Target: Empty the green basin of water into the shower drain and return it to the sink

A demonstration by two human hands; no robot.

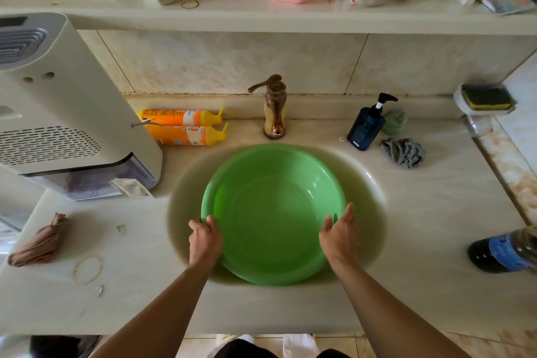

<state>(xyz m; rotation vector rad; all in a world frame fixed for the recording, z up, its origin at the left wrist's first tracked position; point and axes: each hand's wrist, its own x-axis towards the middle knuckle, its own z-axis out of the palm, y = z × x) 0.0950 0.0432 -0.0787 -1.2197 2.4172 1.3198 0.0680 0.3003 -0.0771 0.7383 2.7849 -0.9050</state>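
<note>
A round green basin (273,206) sits in the cream sink bowl (369,212), below the bronze faucet (274,107). My left hand (205,238) grips the basin's rim on its near left side, fingers curled over the edge. My right hand (338,234) holds the rim on the near right side, thumb inside the basin. The basin looks level. Whether water is in it is hard to tell.
A white appliance (58,113) stands at the left, two orange bottles (183,126) lie beside it. A dark blue pump bottle (367,125), cloths (404,152) and a sponge holder (485,99) are at the right. A dark bottle (505,250) lies near the right edge. Bottles fill the shelf (261,14) above.
</note>
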